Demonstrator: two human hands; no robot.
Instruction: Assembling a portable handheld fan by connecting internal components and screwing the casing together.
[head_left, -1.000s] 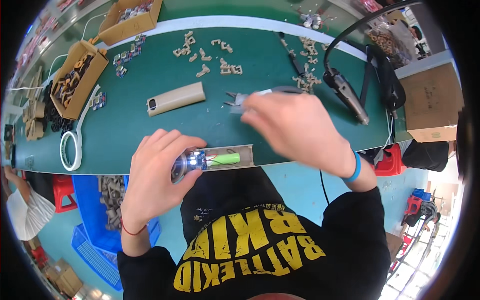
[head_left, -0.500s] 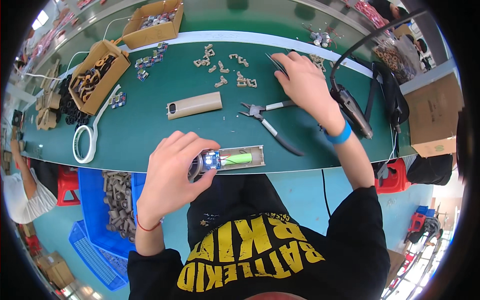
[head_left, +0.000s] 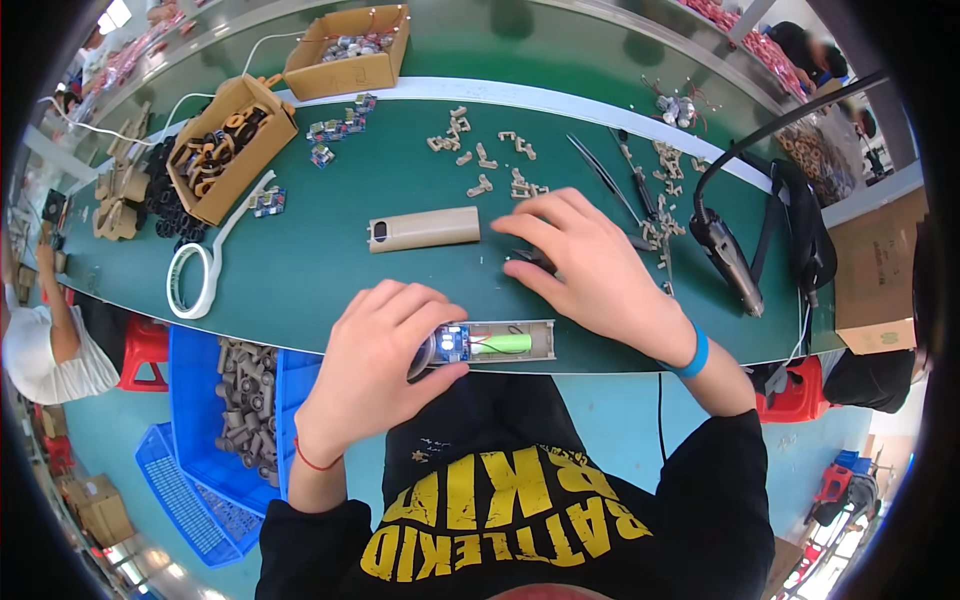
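Casing half: the tan, open casing half (head_left: 543, 341) lies along the near edge of the green bench (head_left: 300, 275), with a green battery cell (head_left: 503, 344) and a blue circuit board (head_left: 454, 342) inside; at least 1 white light glows at the board.
Left hand: the left hand (head_left: 385, 355) curls round the lamp head (head_left: 424, 353) at the casing's left end, pinching it between thumb and fingers.
Right hand: the right hand (head_left: 590, 262) is spread above the bench, thumb and index fingertips apart, over the pliers (head_left: 531, 259) and just beside the right end of the tan casing cover (head_left: 425, 230).
Step at the lamp: probably mid-assembly, 1 hand steadying the casing half while the other reaches; the cover is off and the electronics are exposed.
Next move: picking up either the cover or the pliers would call for closing the right fingers on just 1 of the 2, with the left grip kept firm so the board and cell stay seated.
Pliers: mostly under the right hand; whether the fingers touch them, I cannot tell.
Lamp head: largely covered by the left hand, its seating unclear.
Wiring: thin and partly lost in glare; joints too small to judge.
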